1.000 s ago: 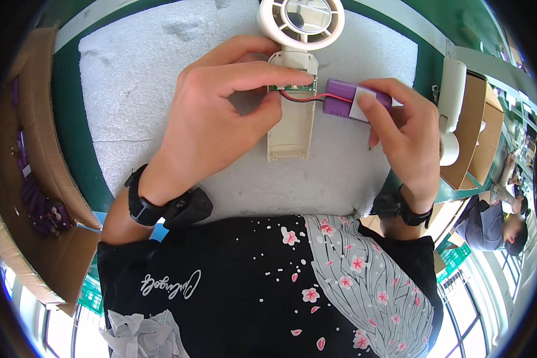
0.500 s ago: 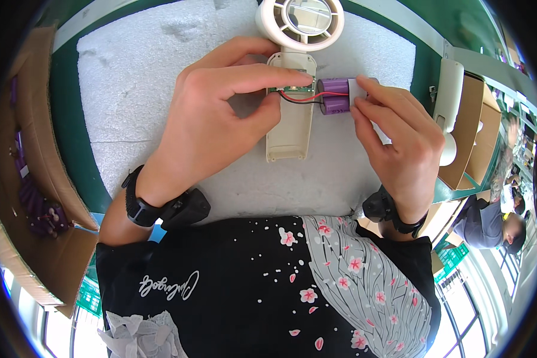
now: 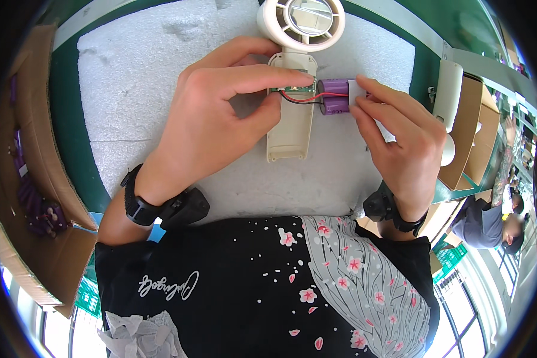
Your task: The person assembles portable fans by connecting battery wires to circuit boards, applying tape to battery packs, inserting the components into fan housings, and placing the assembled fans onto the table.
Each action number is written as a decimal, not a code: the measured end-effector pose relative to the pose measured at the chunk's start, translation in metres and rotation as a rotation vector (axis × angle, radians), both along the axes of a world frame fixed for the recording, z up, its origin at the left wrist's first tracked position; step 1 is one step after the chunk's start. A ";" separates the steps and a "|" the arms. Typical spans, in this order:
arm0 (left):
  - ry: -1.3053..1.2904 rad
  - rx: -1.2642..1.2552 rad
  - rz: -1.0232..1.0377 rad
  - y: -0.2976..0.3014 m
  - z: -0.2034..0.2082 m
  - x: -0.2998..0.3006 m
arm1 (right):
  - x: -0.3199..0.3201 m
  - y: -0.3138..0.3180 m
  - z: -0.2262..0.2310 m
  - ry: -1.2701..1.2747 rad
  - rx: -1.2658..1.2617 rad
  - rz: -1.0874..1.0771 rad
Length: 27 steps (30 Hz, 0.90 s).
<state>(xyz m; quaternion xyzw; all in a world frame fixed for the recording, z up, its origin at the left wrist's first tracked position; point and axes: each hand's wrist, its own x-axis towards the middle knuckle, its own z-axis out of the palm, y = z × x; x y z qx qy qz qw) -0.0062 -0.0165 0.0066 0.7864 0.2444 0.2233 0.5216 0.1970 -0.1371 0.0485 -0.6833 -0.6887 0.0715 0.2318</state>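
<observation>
Nearest, the right hand (image 3: 400, 140) pinches the purple battery (image 3: 334, 95) just beside the open cream fan handle (image 3: 291, 125) on the foam-covered worktop (image 3: 131, 89). Beyond, the left hand (image 3: 221, 113) presses fingertips closed on the small circuit board (image 3: 295, 90). The thin wires (image 3: 301, 100) could tear loose if the battery is pulled away.
</observation>
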 end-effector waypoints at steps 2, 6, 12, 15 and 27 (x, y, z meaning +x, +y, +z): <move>0.006 0.003 0.006 0.000 0.000 -0.002 | -0.002 0.001 0.002 -0.017 -0.035 0.007; 0.004 -0.002 0.004 -0.001 0.000 0.001 | -0.002 0.001 0.007 -0.063 -0.069 0.021; 0.008 0.011 -0.006 0.000 -0.001 0.003 | -0.005 0.005 0.009 -0.142 -0.060 0.086; 0.004 -0.003 0.012 0.001 -0.001 0.004 | -0.013 0.013 0.019 -0.314 -0.236 0.123; -0.057 0.010 -0.023 0.005 -0.009 0.014 | 0.017 0.009 -0.009 -0.061 -0.140 0.081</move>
